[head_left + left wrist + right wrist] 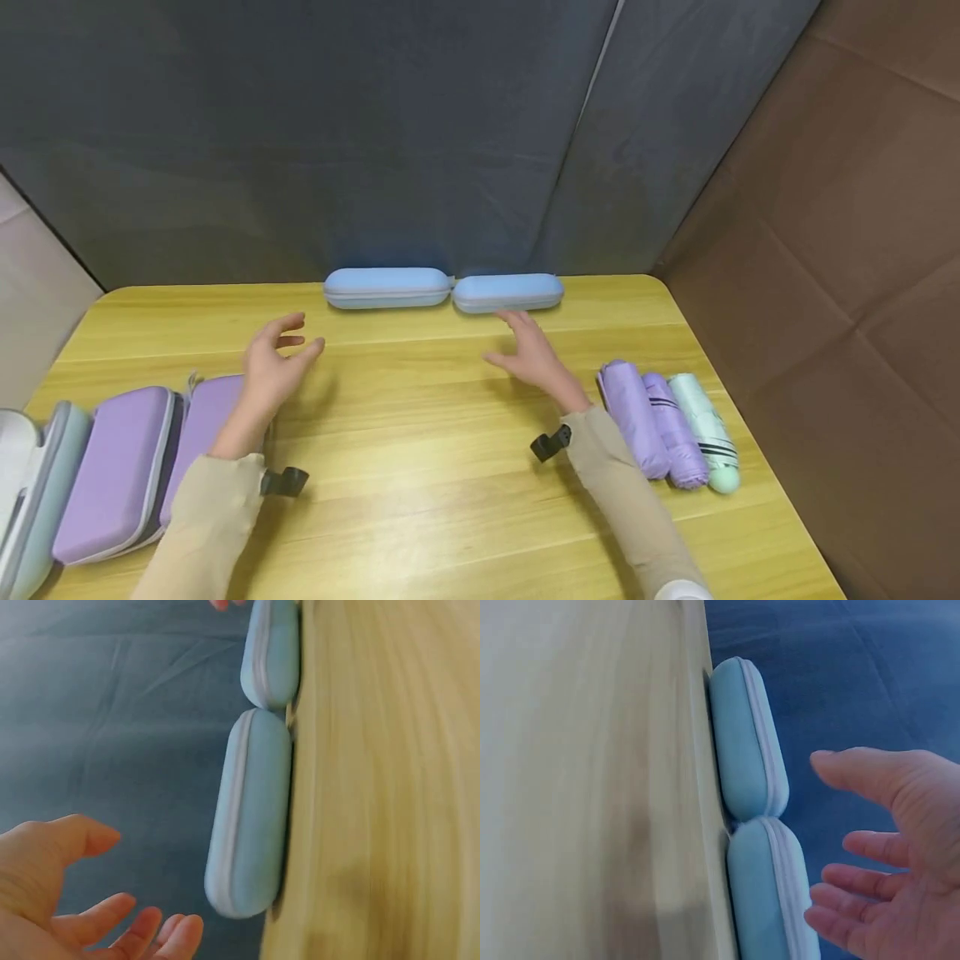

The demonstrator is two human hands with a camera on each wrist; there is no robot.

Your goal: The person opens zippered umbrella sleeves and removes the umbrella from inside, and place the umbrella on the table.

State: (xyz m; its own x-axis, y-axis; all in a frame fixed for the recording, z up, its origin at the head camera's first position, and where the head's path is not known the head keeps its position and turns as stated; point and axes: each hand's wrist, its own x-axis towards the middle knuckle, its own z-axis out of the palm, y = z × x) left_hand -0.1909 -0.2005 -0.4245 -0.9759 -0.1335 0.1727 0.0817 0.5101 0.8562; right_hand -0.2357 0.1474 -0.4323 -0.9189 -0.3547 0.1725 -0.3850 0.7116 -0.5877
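Observation:
Two light blue zippered cases, a left one and a right one, lie end to end along the table's back edge. My left hand is raised over the table, to the left of and nearer than the left case, fingers relaxed and holding nothing. Just in front of the right case, my right hand hovers with thumb and fingers spread and nothing between them. In the left wrist view the left case stands apart from the fingers. The right wrist view shows a gap between thumb and fingers.
Purple zippered cases stand at the left, beside a pale green-grey case. On the right lie two purple folded umbrellas and a mint green one. A dark cloth hangs behind the wooden table.

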